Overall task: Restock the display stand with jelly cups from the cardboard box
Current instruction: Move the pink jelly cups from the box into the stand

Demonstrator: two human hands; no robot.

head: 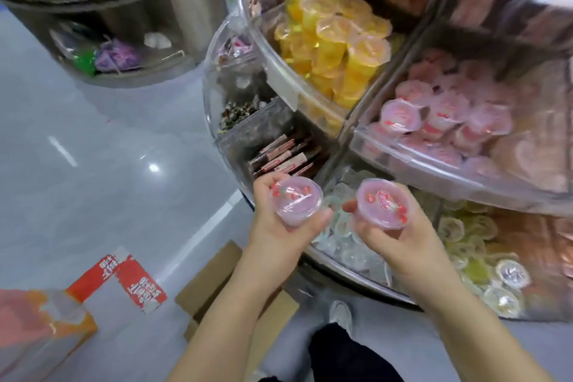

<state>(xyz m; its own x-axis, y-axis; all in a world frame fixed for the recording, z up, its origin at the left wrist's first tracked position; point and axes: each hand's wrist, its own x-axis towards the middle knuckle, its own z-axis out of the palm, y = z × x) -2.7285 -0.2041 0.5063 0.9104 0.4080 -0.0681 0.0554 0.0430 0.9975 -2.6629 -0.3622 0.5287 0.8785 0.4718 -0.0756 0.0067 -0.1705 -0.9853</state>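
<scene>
Your left hand [279,223] gripping a round pink plastic jelly cup [296,200], your right hand [393,236] gripping another pink cup [384,203], clear curved display bin [403,161] heaped with pink cups

Two sealed pink jelly cups, left cup [296,205] and right cup [384,203], held lids-up before the display stand [434,170]. Cardboard box [214,282] open on the floor below.

Both forearms bare, no sleeves in view. Left hand [280,223] and right hand [400,237] without gloves, rings or watch. Dark trousers [347,353] on legs. Light grey shoe [340,315], blurred.
</scene>
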